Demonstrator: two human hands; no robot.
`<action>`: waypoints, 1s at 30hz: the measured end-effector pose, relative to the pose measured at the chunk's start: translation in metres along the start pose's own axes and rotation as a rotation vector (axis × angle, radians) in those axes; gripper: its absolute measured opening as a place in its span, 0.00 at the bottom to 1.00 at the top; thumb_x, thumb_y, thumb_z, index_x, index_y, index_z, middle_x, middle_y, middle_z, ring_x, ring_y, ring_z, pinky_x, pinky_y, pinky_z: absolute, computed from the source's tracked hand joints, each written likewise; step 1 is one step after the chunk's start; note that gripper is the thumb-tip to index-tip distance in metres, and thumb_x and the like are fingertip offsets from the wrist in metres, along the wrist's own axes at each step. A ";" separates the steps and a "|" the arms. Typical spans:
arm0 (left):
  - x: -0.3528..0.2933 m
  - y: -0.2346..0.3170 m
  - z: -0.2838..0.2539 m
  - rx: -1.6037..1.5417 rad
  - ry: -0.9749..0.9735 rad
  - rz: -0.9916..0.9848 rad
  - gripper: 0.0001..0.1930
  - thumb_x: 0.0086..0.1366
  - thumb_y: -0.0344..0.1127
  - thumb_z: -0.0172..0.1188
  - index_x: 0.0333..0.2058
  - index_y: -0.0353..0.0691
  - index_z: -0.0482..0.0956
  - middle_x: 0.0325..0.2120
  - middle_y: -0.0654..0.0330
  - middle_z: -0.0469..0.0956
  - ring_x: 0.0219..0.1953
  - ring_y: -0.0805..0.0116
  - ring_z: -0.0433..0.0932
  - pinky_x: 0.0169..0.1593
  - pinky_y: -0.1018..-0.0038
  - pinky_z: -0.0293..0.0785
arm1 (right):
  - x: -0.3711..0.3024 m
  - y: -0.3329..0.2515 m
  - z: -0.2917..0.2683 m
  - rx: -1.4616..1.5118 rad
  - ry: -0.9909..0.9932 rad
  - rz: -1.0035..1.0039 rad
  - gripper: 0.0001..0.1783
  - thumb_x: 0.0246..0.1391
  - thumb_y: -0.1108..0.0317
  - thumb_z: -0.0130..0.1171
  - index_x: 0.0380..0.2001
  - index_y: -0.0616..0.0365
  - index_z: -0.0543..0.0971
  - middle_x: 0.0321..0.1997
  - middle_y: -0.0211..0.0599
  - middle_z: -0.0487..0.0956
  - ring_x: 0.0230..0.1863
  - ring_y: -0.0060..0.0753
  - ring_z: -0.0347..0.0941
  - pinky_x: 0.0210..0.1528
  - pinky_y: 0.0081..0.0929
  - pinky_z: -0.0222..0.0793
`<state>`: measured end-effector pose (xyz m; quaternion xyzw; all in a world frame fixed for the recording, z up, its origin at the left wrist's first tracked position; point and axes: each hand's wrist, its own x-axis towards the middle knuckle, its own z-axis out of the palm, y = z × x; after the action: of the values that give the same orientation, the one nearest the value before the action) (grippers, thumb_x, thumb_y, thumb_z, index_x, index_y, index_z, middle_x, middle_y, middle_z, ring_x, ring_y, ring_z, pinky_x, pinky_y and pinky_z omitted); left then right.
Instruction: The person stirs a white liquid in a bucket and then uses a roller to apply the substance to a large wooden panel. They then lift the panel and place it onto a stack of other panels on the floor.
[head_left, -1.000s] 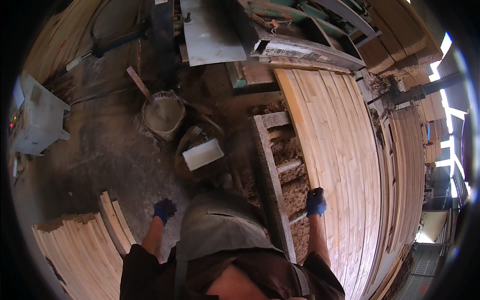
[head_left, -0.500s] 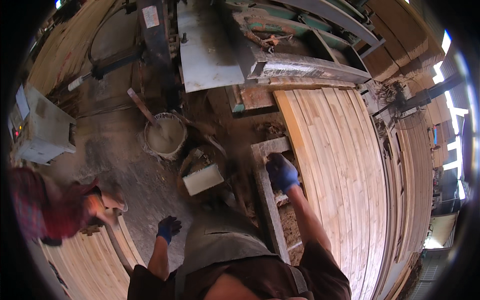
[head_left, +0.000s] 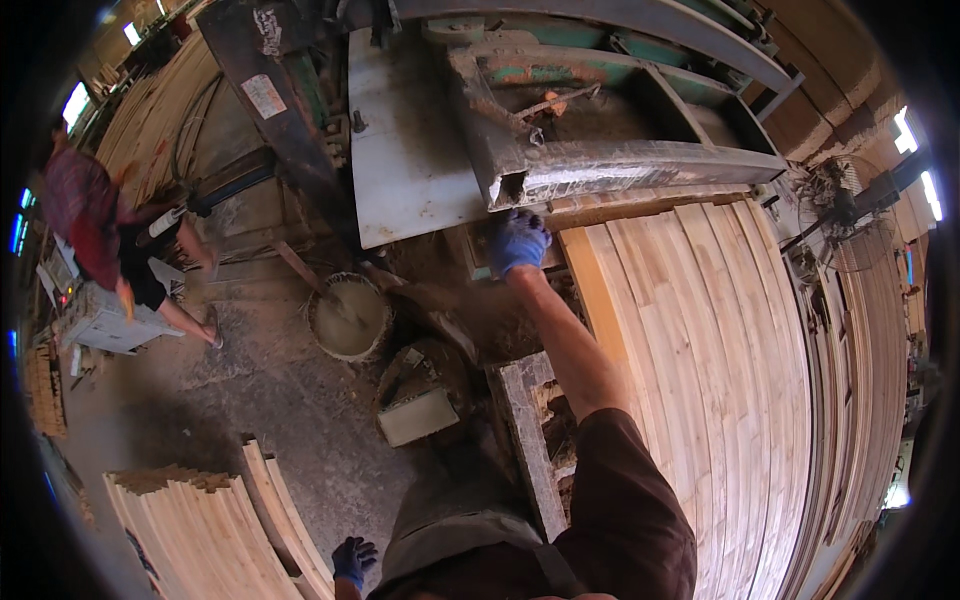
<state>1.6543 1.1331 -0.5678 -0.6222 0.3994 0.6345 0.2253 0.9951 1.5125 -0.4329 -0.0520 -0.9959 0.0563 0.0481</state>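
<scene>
My right hand (head_left: 522, 243), in a blue glove with dark fingertips, is stretched forward to the near corner of the machine's heavy metal frame (head_left: 620, 165). Its fingers look curled, and what they hold, if anything, is hidden. Right beside it lie the edge of a pale metal sheet (head_left: 405, 150) and the far left end of a panel of joined wooden strips (head_left: 690, 360). Low by my body hangs my left hand (head_left: 353, 558), also gloved in blue, its fingers apart and nothing in them. Loose boards (head_left: 280, 515) lie on the left side of that hand.
A bucket of pale paste (head_left: 348, 318) with a stick in it stands left of centre. Nearer me is a white rectangular block or container (head_left: 418, 417). A worn frame (head_left: 530, 430) edges the panel. Far left, another person (head_left: 85, 210) stands by a grey control box (head_left: 120, 310).
My right hand has moved forward from the worn frame to the machine's corner. My left hand has dropped lower. The other person has moved away from the left-hand boards toward the control box.
</scene>
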 end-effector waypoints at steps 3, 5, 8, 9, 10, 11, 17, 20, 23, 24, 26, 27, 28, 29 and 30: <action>-0.001 -0.020 -0.002 0.044 -0.015 0.004 0.22 0.67 0.53 0.45 0.48 0.41 0.71 0.36 0.52 0.80 0.31 0.59 0.79 0.34 0.64 0.74 | -0.017 0.004 0.010 0.078 0.204 -0.152 0.31 0.53 0.54 0.51 0.58 0.56 0.64 0.60 0.48 0.66 0.62 0.50 0.61 0.58 0.52 0.59; -0.005 -0.038 0.001 0.061 -0.020 0.012 0.22 0.67 0.52 0.45 0.48 0.40 0.71 0.36 0.51 0.80 0.31 0.58 0.79 0.35 0.64 0.74 | -0.017 0.007 -0.014 0.071 0.030 -0.094 0.29 0.54 0.53 0.50 0.58 0.54 0.65 0.60 0.47 0.66 0.63 0.51 0.60 0.57 0.50 0.60; -0.009 -0.022 0.013 0.080 0.003 0.052 0.23 0.67 0.52 0.46 0.49 0.39 0.70 0.37 0.50 0.80 0.29 0.58 0.79 0.35 0.63 0.75 | 0.011 0.017 -0.036 0.029 -0.098 -0.084 0.28 0.56 0.51 0.47 0.57 0.51 0.68 0.63 0.43 0.66 0.64 0.45 0.61 0.56 0.48 0.61; -0.011 -0.015 0.017 0.096 0.002 0.055 0.23 0.67 0.52 0.47 0.49 0.39 0.70 0.37 0.50 0.80 0.29 0.58 0.79 0.35 0.63 0.75 | 0.031 0.016 -0.040 0.012 -0.245 -0.123 0.28 0.55 0.51 0.46 0.57 0.51 0.69 0.63 0.42 0.67 0.64 0.44 0.62 0.57 0.47 0.61; -0.013 -0.008 0.020 0.113 0.001 0.058 0.23 0.67 0.52 0.47 0.50 0.39 0.70 0.37 0.49 0.80 0.29 0.59 0.79 0.35 0.63 0.75 | 0.045 0.017 -0.042 -0.005 -0.392 -0.164 0.28 0.55 0.50 0.46 0.56 0.51 0.70 0.64 0.41 0.67 0.64 0.43 0.62 0.57 0.46 0.61; -0.015 0.003 0.022 0.138 -0.002 0.061 0.23 0.67 0.52 0.47 0.50 0.38 0.70 0.37 0.49 0.80 0.29 0.59 0.79 0.35 0.62 0.75 | 0.052 0.024 -0.026 0.109 -0.086 -0.224 0.29 0.55 0.49 0.47 0.56 0.50 0.71 0.64 0.39 0.68 0.64 0.41 0.63 0.60 0.42 0.60; -0.036 0.050 0.039 0.222 0.014 0.155 0.23 0.67 0.51 0.48 0.49 0.38 0.71 0.37 0.50 0.81 0.32 0.59 0.81 0.36 0.63 0.76 | 0.058 0.040 0.024 0.033 0.221 -0.288 0.27 0.51 0.50 0.51 0.52 0.51 0.75 0.58 0.41 0.73 0.59 0.46 0.68 0.58 0.42 0.63; -0.030 0.054 0.031 0.241 0.020 0.168 0.22 0.67 0.51 0.48 0.48 0.39 0.72 0.36 0.51 0.81 0.32 0.59 0.81 0.35 0.64 0.76 | 0.014 0.010 -0.030 -0.056 -0.166 -0.205 0.24 0.51 0.50 0.53 0.47 0.54 0.76 0.54 0.47 0.74 0.55 0.47 0.71 0.52 0.48 0.67; -0.011 0.089 0.029 0.310 -0.051 0.218 0.21 0.66 0.52 0.48 0.46 0.41 0.73 0.34 0.53 0.82 0.31 0.58 0.81 0.34 0.63 0.76 | -0.027 0.014 -0.039 0.020 -0.061 -0.057 0.27 0.49 0.48 0.56 0.47 0.54 0.73 0.50 0.49 0.74 0.51 0.45 0.71 0.48 0.50 0.68; -0.006 0.110 0.031 0.320 -0.082 0.217 0.20 0.66 0.50 0.48 0.47 0.41 0.73 0.34 0.53 0.82 0.31 0.59 0.81 0.33 0.64 0.76 | -0.039 0.021 -0.035 0.039 -0.028 -0.066 0.28 0.47 0.46 0.58 0.46 0.55 0.73 0.47 0.49 0.74 0.49 0.47 0.72 0.47 0.50 0.68; 0.003 0.163 0.038 0.343 -0.181 0.270 0.18 0.67 0.48 0.48 0.47 0.42 0.74 0.34 0.53 0.82 0.31 0.60 0.81 0.33 0.64 0.76 | -0.059 0.033 -0.032 0.079 0.034 -0.170 0.25 0.48 0.47 0.57 0.42 0.55 0.74 0.42 0.48 0.76 0.44 0.53 0.73 0.43 0.49 0.71; 0.013 0.195 0.038 0.518 -0.281 0.423 0.17 0.67 0.45 0.48 0.47 0.41 0.74 0.37 0.52 0.81 0.35 0.57 0.80 0.36 0.64 0.76 | -0.074 0.024 -0.042 0.069 0.040 -0.132 0.24 0.48 0.47 0.57 0.41 0.55 0.74 0.42 0.48 0.76 0.45 0.53 0.73 0.44 0.48 0.71; 0.024 0.229 0.043 0.701 -0.371 0.576 0.16 0.67 0.42 0.48 0.47 0.40 0.75 0.39 0.50 0.80 0.39 0.54 0.80 0.39 0.63 0.76 | -0.091 0.015 -0.053 0.059 0.045 -0.092 0.24 0.47 0.48 0.58 0.41 0.54 0.74 0.42 0.48 0.76 0.45 0.53 0.73 0.44 0.48 0.70; 0.036 0.272 0.071 1.198 -0.236 1.257 0.16 0.67 0.43 0.48 0.47 0.41 0.75 0.40 0.49 0.79 0.41 0.51 0.78 0.41 0.62 0.75 | -0.102 0.025 -0.054 0.034 0.056 -0.075 0.23 0.48 0.49 0.58 0.41 0.54 0.75 0.43 0.48 0.76 0.46 0.53 0.73 0.45 0.47 0.70; 0.034 0.324 0.106 1.667 -0.011 1.938 0.17 0.67 0.44 0.47 0.47 0.41 0.75 0.40 0.48 0.79 0.43 0.48 0.77 0.43 0.62 0.74 | -0.115 0.038 -0.052 0.008 0.055 -0.042 0.23 0.48 0.49 0.58 0.42 0.53 0.75 0.44 0.48 0.76 0.47 0.53 0.73 0.46 0.47 0.70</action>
<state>1.3322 1.0219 -0.5372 0.2537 0.9621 0.0998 -0.0053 1.1184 1.5429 -0.3964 -0.0322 -0.9948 0.0577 0.0769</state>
